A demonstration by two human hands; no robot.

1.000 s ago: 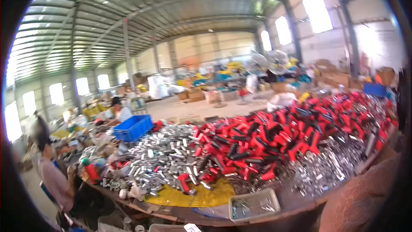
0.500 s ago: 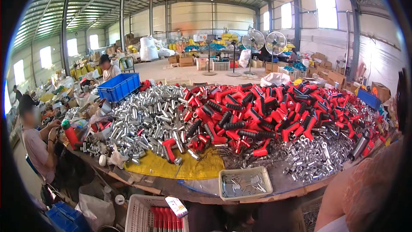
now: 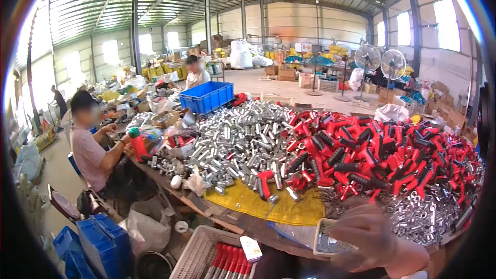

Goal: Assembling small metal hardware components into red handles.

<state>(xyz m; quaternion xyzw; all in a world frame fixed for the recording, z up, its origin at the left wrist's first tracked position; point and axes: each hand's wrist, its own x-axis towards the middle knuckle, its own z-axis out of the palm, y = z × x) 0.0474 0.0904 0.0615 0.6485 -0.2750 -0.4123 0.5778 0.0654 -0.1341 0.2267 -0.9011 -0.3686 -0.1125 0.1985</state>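
My right hand (image 3: 368, 231), which seems gloved, reaches in from the lower right over a small cream tray (image 3: 317, 238) at the bench's front edge. It hides much of the tray, and motion smears its fingers, so whether it holds anything cannot be made out. Beyond it lie small metal fittings (image 3: 421, 219) and a heap of red handles with black grips (image 3: 356, 157). To their left spreads a pile of silver metal tubes (image 3: 243, 134). One red handle (image 3: 264, 184) rests on a yellow cloth (image 3: 243, 206). My left hand is out of view.
Below the bench edge, a grey plastic crate (image 3: 194, 252) holds red-handled pieces (image 3: 222, 259), with a phone-like white object (image 3: 251, 248) on its rim. A blue bin (image 3: 206, 98) stands behind the metal pile. A co-worker (image 3: 93, 150) sits at the left, beside a red bottle (image 3: 137, 144).
The view has turned left, so the bench things appear farther right. My right arm has come down from the right edge, and its hand is now over the cream tray.
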